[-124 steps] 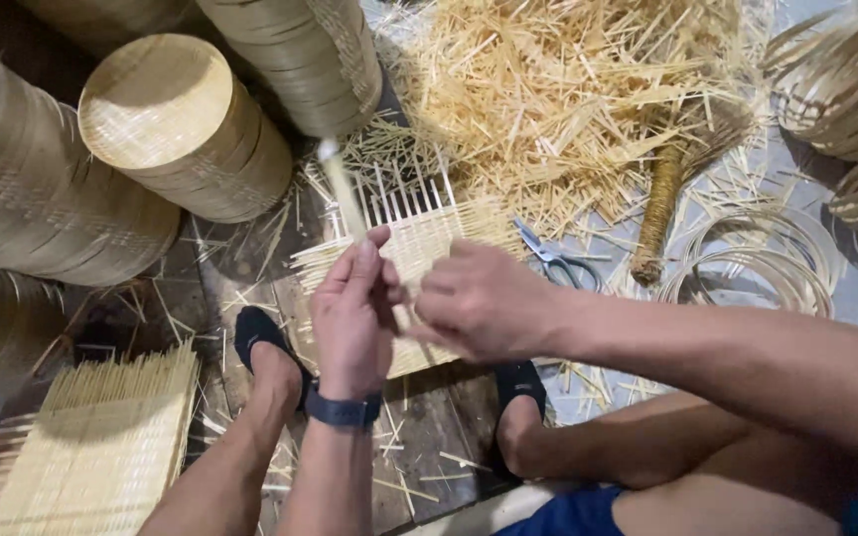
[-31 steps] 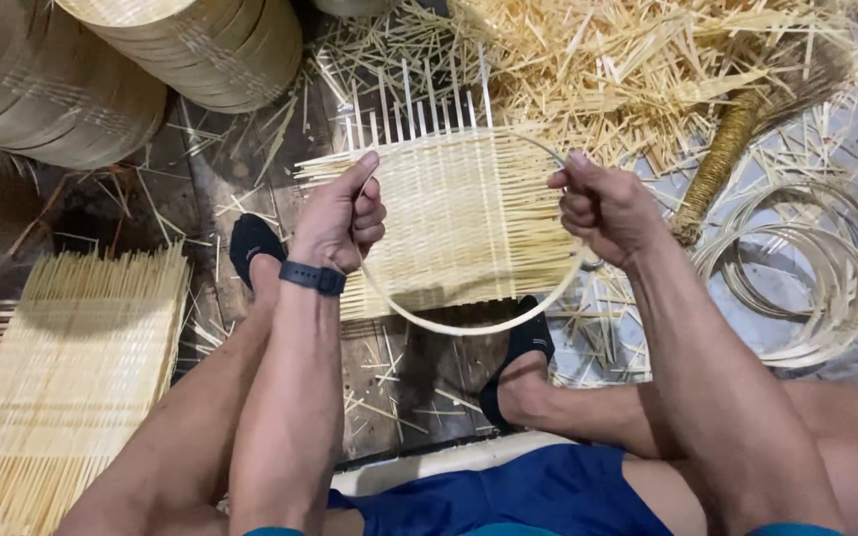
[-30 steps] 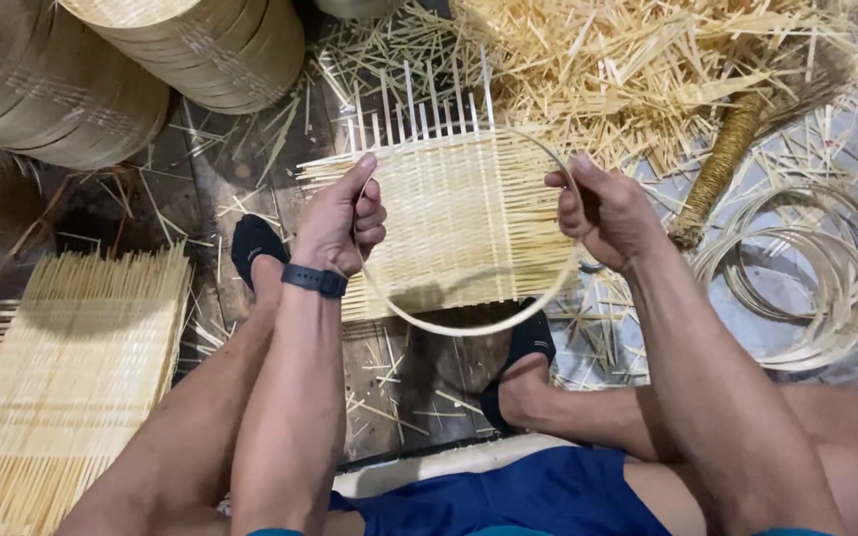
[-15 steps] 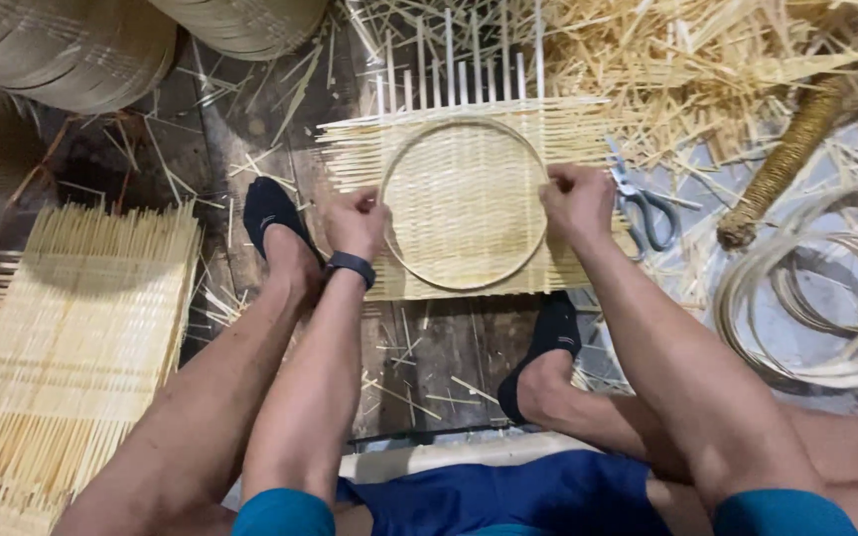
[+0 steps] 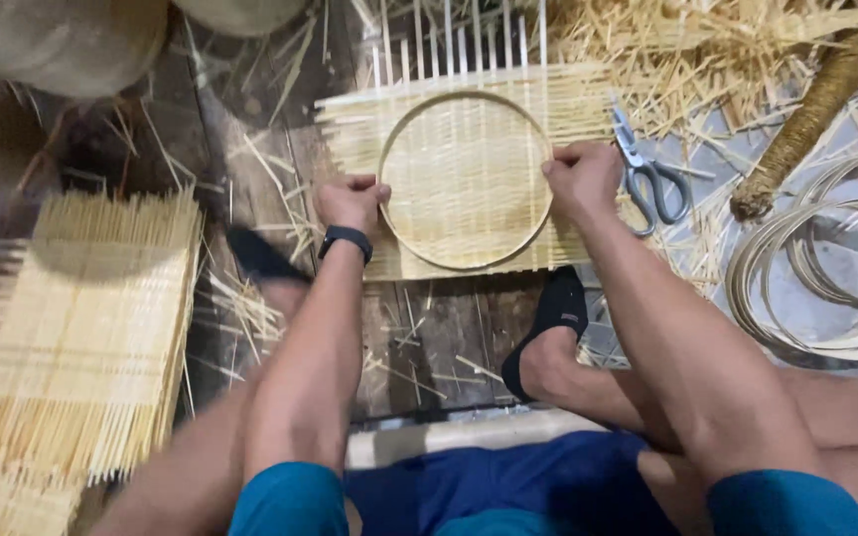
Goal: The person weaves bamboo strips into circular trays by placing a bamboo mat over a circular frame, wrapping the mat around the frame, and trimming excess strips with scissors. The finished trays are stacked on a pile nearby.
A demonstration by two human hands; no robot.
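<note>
A square woven bamboo mat [image 5: 568,104] lies on the wooden floor in front of me, with loose strip ends sticking out at its far side. A round bamboo hoop [image 5: 446,252] rests flat on the mat. My left hand [image 5: 350,201] grips the hoop's left edge, and my right hand [image 5: 582,179] grips its right edge, both pressing it down onto the mat. A black watch sits on my left wrist. My feet in black sandals rest at the mat's near corners.
Grey-handled scissors [image 5: 645,174] lie just right of the mat. Coiled bamboo hoops [image 5: 826,268] lie at the right, a bundle of strips [image 5: 806,109] beyond them. A stack of woven mats [image 5: 81,337] sits at the left; rolled baskets [image 5: 62,45] stand far left.
The hoop, held up over the mat's near edge a second ago, has been set down flat in the middle of the mat. Both hands moved down with it and stay on its sides.
</note>
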